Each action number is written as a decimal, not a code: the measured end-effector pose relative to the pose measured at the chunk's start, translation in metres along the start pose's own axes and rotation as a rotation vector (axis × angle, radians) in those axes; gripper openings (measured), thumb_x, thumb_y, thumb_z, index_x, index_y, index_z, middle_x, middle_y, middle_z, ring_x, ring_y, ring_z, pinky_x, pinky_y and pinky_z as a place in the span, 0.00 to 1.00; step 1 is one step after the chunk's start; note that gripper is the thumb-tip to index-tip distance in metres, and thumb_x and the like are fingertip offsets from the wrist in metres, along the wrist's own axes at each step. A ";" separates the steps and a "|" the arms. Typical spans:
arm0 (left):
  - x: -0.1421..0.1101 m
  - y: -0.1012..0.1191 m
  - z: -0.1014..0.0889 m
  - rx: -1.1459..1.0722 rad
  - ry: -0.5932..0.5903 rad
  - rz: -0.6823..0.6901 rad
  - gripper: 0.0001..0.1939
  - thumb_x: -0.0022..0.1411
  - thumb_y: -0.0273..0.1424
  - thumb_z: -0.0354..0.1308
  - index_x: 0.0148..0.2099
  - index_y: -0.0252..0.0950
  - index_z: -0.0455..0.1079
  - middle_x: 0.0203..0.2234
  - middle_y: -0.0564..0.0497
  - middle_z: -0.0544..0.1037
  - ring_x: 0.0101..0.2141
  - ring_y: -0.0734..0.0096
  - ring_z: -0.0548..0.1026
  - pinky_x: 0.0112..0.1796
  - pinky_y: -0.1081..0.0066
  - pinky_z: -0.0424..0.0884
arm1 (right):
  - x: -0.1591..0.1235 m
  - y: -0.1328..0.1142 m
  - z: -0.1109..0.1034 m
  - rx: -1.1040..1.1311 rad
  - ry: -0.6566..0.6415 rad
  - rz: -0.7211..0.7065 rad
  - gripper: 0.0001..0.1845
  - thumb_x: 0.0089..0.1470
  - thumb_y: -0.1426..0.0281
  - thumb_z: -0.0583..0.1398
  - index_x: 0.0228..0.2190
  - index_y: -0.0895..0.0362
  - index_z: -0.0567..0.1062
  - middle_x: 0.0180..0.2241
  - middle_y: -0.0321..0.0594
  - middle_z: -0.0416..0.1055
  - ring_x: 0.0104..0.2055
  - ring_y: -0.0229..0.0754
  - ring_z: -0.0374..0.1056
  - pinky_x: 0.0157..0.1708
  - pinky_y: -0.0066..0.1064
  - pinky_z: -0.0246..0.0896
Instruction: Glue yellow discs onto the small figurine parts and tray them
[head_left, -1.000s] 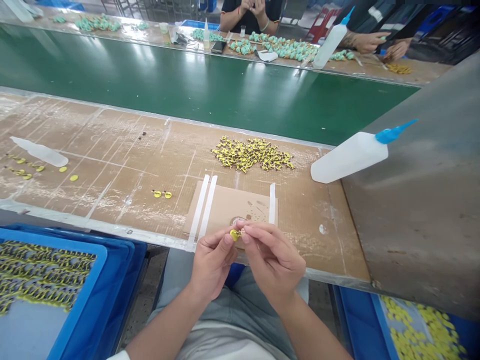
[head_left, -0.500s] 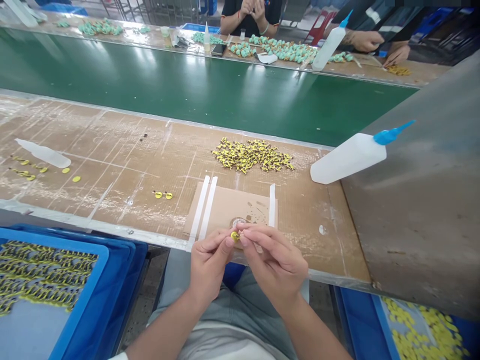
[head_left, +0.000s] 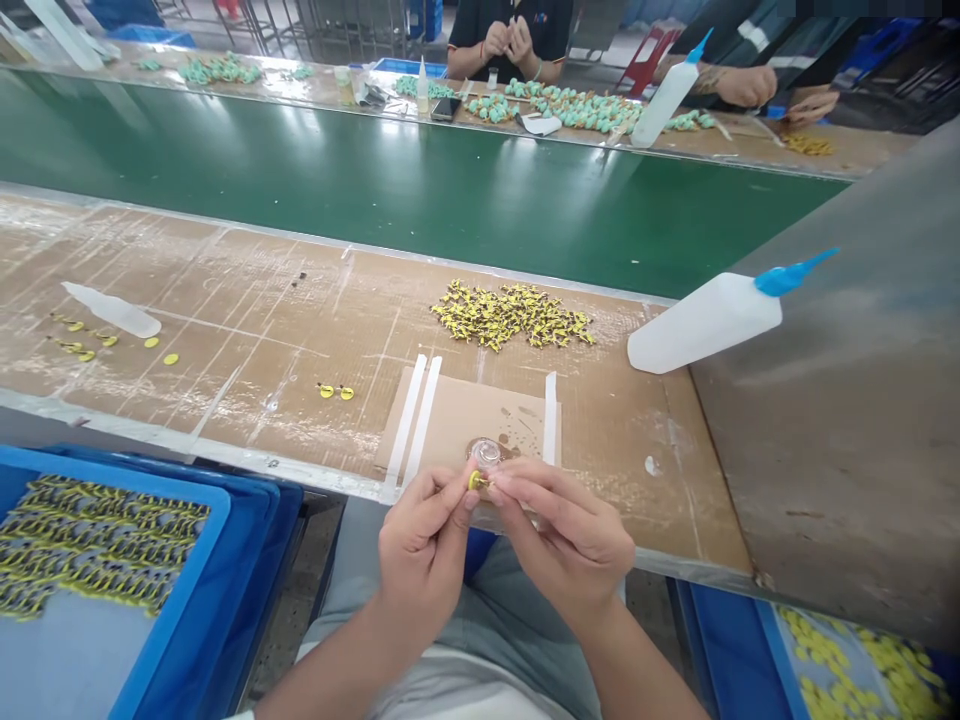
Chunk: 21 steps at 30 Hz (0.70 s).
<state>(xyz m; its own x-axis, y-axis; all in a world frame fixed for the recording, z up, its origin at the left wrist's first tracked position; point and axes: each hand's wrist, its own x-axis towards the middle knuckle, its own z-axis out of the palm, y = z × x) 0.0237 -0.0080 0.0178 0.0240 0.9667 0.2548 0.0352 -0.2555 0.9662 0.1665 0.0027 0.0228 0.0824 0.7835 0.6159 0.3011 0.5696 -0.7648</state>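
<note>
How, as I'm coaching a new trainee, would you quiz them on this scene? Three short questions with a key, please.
1. How many white tape strips lie on the cardboard sheet?
2. True or false: the left hand has its grip on the small yellow piece.
3. The white bottle beside the metal panel has a nozzle of which colour: A red, B blue, C green?

Key: 1. Three; 2. True; 3. B.

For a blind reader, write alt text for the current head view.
A person's left hand and right hand hold a small yellow piece at the near edge of a brown worktable. Beyond them lie a taped cardboard sheet and a heap of yellow-and-dark pieces, with a blue-tipped bottle to the right.
</note>
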 end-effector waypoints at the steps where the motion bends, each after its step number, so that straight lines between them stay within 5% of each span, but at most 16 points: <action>1: 0.000 0.000 0.000 0.016 -0.004 0.022 0.24 0.64 0.20 0.56 0.59 0.45 0.72 0.34 0.49 0.76 0.33 0.71 0.73 0.33 0.72 0.69 | 0.001 0.000 0.000 0.005 -0.004 -0.009 0.23 0.48 0.87 0.65 0.42 0.52 0.79 0.36 0.40 0.79 0.38 0.44 0.77 0.38 0.37 0.77; 14: 0.001 0.003 -0.005 0.051 0.003 -0.010 0.24 0.64 0.19 0.57 0.57 0.47 0.73 0.33 0.52 0.76 0.33 0.75 0.73 0.33 0.75 0.70 | 0.003 -0.005 0.001 0.044 -0.005 0.004 0.24 0.47 0.88 0.65 0.42 0.52 0.80 0.37 0.40 0.80 0.38 0.43 0.77 0.38 0.34 0.77; 21: 0.009 0.003 -0.011 -0.093 0.043 -0.099 0.13 0.59 0.20 0.63 0.41 0.44 0.81 0.32 0.54 0.81 0.33 0.72 0.78 0.35 0.75 0.73 | 0.006 -0.007 0.000 0.071 -0.028 0.046 0.24 0.47 0.88 0.65 0.41 0.53 0.81 0.36 0.41 0.80 0.38 0.44 0.77 0.38 0.35 0.76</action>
<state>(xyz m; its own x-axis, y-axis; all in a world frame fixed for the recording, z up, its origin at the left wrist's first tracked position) 0.0134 0.0003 0.0235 -0.0181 0.9874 0.1574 -0.0573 -0.1582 0.9857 0.1651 0.0031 0.0321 0.0678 0.8150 0.5755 0.2291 0.5487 -0.8040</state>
